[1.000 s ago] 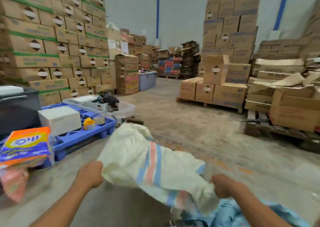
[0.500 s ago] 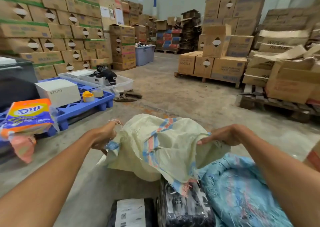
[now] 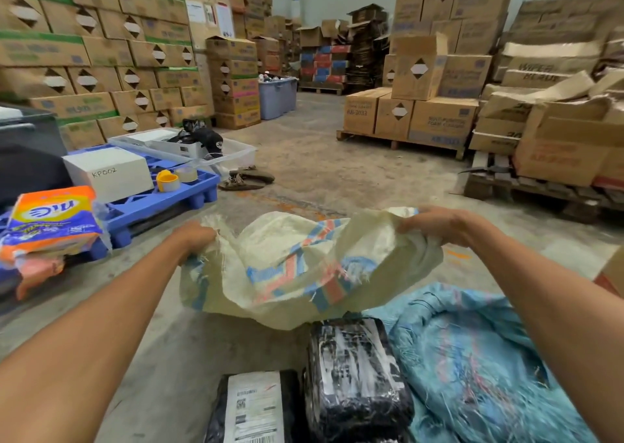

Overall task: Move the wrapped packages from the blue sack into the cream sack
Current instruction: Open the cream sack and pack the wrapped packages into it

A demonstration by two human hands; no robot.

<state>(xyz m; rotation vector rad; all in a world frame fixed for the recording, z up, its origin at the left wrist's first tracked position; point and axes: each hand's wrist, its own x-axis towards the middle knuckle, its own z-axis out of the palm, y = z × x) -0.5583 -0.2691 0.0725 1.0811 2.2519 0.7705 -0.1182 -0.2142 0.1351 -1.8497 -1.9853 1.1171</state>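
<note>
Hands [image 3: 194,240] [image 3: 435,224] grip crumpled cream sack [image 3: 304,267] w/ blue-red stripes.

"KP002" handwritten on white box [image 3: 108,172], "KB-3033" printed on pallet carton [image 3: 363,113], "WIPER" on right-hand carton [image 3: 543,68]

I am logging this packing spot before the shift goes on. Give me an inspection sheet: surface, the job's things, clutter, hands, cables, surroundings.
Surface: bare concrete floor, stained and dusty.
Job's things: cream sack held up, spread between both hands; blue sack crumpled on the floor at the right; two black wrapped packages lie on the floor beside it, one with a white label.
Clutter: blue pallet with a white box and tape rolls; detergent bag; sandals.
Hands: left hand and right hand each grip the cream sack's edge.
Cables: nothing seen.
Surroundings: stacked cardboard cartons on pallets.
</note>
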